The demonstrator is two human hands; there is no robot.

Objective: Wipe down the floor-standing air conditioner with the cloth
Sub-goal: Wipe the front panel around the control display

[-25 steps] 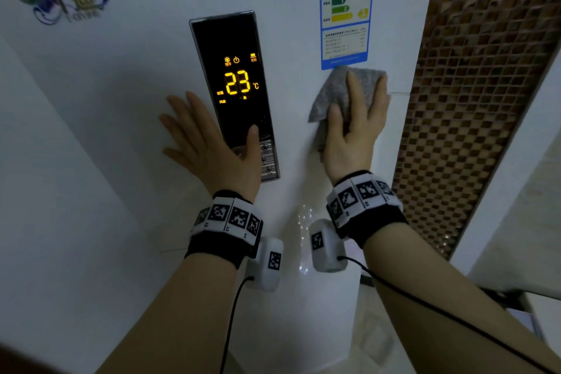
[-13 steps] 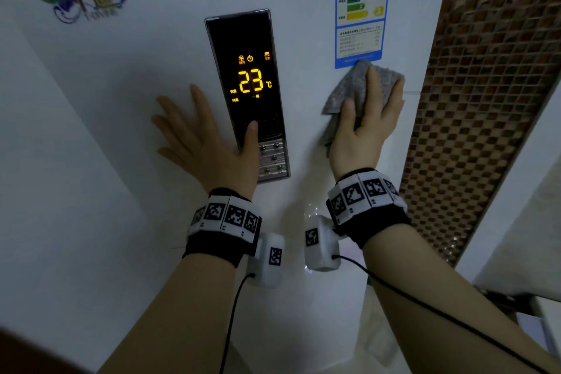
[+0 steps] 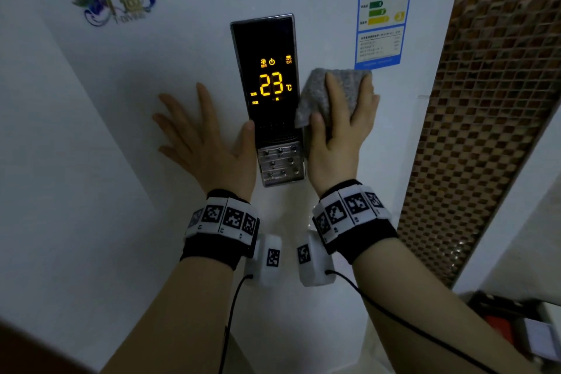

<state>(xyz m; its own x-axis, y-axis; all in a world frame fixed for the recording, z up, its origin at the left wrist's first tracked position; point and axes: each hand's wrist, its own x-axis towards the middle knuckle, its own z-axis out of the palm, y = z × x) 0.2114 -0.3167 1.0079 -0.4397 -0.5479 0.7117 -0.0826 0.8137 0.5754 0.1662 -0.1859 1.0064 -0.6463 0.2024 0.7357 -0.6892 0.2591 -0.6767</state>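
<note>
**dustbunny_42:** ok so where's the cloth (image 3: pixel 340 91) at here? kinda dark, can't make it out

**ac_nerd:** it's the grey one, flat against the white front of the air conditioner (image 3: pixel 182 55). It sits right beside the right edge of the black display (image 3: pixel 267 76), and its top edge is just under the blue energy label (image 3: pixel 382 12). The right hand (image 3: pixel 340 136) is spread over it, fingers laid out pretty much straight and pressing it onto the panel, thumb on the cloth's lower left corner. So it's more of a flat press than a fist grab.

**dustbunny_42:** and the other hand?

**ac_nerd:** the left hand (image 3: pixel 203 143) has nothing in it. It's flat on the panel left of the display, fingers fanned out, thumb tip touching the display's left edge. The display glows orange and reads 23 °C, with a silver block of buttons (image 3: pixel 280 161) right under it, between the two hands.

**dustbunny_42:** what's on the wrists lol

**ac_nerd:** black wristbands (image 3: pixel 221 218) with white blocks carrying square black-and-white markers, one on each wrist, and a thin black cable (image 3: pixel 230 313) running off each. There's a brown mosaic tile strip (image 3: pixel 485 100) just to the right of the unit.
</note>
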